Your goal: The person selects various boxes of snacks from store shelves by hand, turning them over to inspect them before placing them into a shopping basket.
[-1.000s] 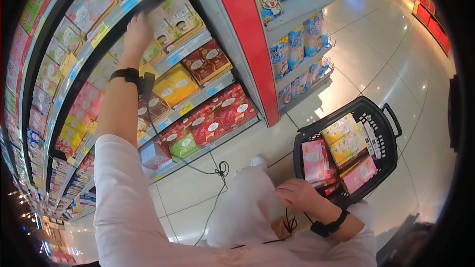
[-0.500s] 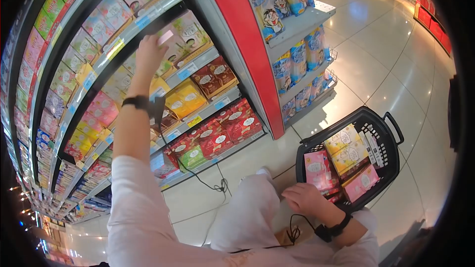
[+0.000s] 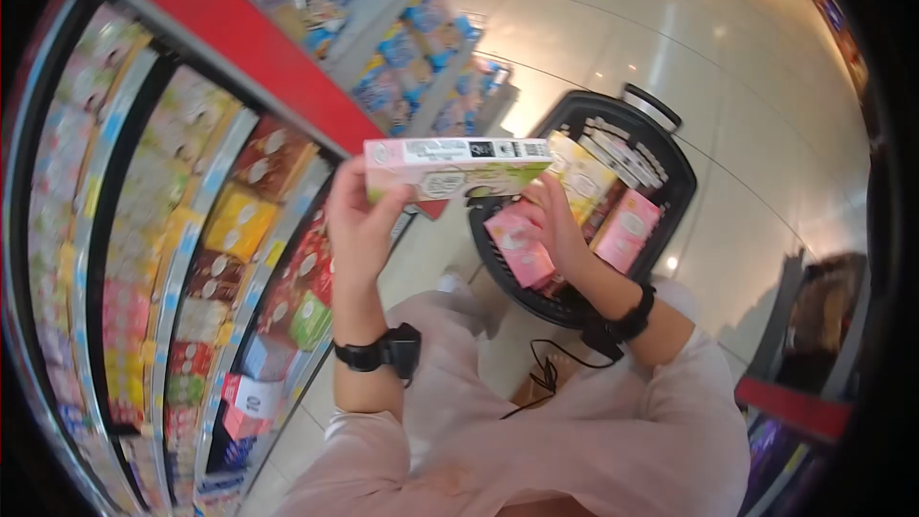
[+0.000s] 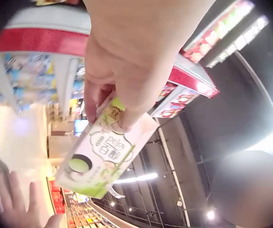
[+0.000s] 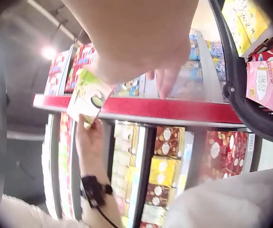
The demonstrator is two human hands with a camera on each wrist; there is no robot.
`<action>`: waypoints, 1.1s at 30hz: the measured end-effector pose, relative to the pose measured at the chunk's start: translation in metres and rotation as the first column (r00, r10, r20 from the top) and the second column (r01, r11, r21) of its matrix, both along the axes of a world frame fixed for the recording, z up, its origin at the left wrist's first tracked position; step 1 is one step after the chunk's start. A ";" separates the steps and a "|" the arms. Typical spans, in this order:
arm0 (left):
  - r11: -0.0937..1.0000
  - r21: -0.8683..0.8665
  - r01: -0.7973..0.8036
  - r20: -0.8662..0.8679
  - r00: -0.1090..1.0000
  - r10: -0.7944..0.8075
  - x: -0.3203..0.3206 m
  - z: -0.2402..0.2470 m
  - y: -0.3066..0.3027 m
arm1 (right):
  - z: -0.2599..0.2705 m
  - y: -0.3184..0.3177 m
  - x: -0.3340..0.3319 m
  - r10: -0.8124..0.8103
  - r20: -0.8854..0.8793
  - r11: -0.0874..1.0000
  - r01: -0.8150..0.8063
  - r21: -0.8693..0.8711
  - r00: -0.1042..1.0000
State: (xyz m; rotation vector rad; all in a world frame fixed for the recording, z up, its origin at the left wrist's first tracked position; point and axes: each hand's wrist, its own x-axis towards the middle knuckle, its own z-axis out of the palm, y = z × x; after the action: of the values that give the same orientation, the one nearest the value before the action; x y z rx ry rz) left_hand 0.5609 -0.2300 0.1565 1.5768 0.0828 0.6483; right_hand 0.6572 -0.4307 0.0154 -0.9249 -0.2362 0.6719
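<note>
My left hand (image 3: 362,230) grips a flat snack box (image 3: 455,172) by its left end, thumb on the near face. The box is white, pink and green, and its printed narrow side faces up in the head view. The left wrist view shows a cup picture and "pejoy" lettering on the snack box (image 4: 110,147). My right hand (image 3: 557,230) is near the box's right end. In the left wrist view, that right hand (image 4: 20,204) has its fingers spread, apart from the box.
A black basket (image 3: 682,182) holds a yellow box (image 3: 591,177) and pink boxes (image 3: 627,228) at the right. Shelves of snack boxes (image 3: 239,220) line the left, ending at a red panel (image 3: 239,33). Blue snack bags (image 3: 412,48) hang beyond. A black cable (image 3: 546,373) loops near my lap.
My left hand has left the shelf with the snack box and brought it in front of me. My right hand has risen toward the box. The head view has swung right.
</note>
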 end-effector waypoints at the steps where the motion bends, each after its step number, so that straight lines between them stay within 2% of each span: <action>1: 0.986 -0.132 0.104 -0.029 0.994 -0.109 0.010 -0.019 -0.011 | 0.013 -0.004 0.010 -0.072 -0.073 0.996 0.076 0.049 0.995; 3: 0.974 -0.136 0.182 -0.103 0.975 -0.196 0.033 -0.073 -0.015 | 0.009 -0.018 0.030 -0.074 -0.145 0.954 0.113 0.279 0.987; 4: 0.976 -0.067 0.208 -0.142 0.966 -0.216 0.041 -0.094 -0.016 | 0.004 -0.023 0.038 -0.097 -0.155 0.957 0.134 0.255 0.983; 6: 0.977 -0.101 0.186 -0.153 0.968 -0.200 0.055 -0.130 -0.020 | -0.012 -0.027 0.049 -0.212 0.114 0.971 0.196 0.140 0.971; 7: 0.983 -0.112 0.147 -0.158 0.974 -0.163 0.060 -0.140 -0.022 | -0.018 -0.027 0.053 -0.214 0.099 0.972 0.202 0.117 0.972; 9: 0.977 -0.103 0.185 -0.209 0.957 -0.203 0.065 -0.158 -0.020 | -0.026 -0.026 0.056 -0.238 0.397 0.935 0.320 -0.154 0.886; 11: 0.971 -0.142 0.193 -0.263 0.938 -0.225 0.068 -0.168 -0.026 | -0.020 -0.019 0.054 -0.272 0.332 0.933 0.332 -0.139 0.903; 13: 0.919 -0.391 0.053 -0.270 0.948 -0.169 0.074 -0.148 -0.024 | -0.014 -0.016 0.056 -0.173 0.707 0.877 0.433 -0.207 0.686; 15: 0.881 -0.474 0.011 -0.225 0.965 -0.133 0.081 -0.156 -0.021 | -0.009 -0.011 0.050 -0.172 0.690 0.875 0.430 -0.221 0.703; 17: 0.864 -0.504 -0.019 -0.225 0.968 -0.109 0.085 -0.156 -0.022 | -0.013 -0.008 0.050 -0.138 0.857 0.853 0.499 -0.152 0.497; 19: 0.853 -0.523 -0.006 -0.207 0.971 -0.119 0.086 -0.156 -0.022 | -0.014 -0.010 0.051 -0.124 0.869 0.856 0.495 -0.151 0.479; 21: 0.843 -0.538 -0.001 -0.184 0.976 -0.116 0.087 -0.156 -0.021 | -0.015 -0.010 0.054 -0.128 0.901 0.843 0.523 -0.122 0.415; 23: 0.831 -0.550 0.084 -0.088 0.984 -0.158 0.085 -0.157 -0.022 | -0.019 -0.010 0.056 -0.140 0.901 0.828 0.548 -0.121 0.410; 25: 0.837 -0.543 0.073 -0.072 0.989 -0.133 0.086 -0.156 -0.021 | -0.023 -0.008 0.056 -0.152 0.900 0.813 0.569 -0.121 0.409; 27: 0.852 -0.509 0.120 -0.046 0.985 -0.167 0.086 -0.152 -0.023 | -0.025 -0.009 0.054 -0.137 0.780 0.800 0.532 -0.276 0.611; 31: 0.866 -0.494 0.078 -0.030 0.994 -0.107 0.089 -0.153 -0.023 | -0.024 -0.007 0.058 -0.153 0.704 0.836 0.471 -0.283 0.694; 32: 0.865 -0.497 0.070 -0.031 0.995 -0.098 0.088 -0.153 -0.022 | -0.024 -0.009 0.059 -0.143 0.704 0.839 0.463 -0.286 0.696; 33: 0.873 -0.483 0.073 -0.029 0.995 -0.099 0.088 -0.150 -0.021 | -0.023 -0.011 0.060 -0.119 0.751 0.835 0.475 -0.278 0.649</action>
State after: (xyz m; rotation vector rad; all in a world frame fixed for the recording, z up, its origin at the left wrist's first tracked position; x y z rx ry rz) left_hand 0.6487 -0.2514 0.0065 1.1056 0.1978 0.4691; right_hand 0.7173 -0.4416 -0.0077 -1.6353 -0.6151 -0.0092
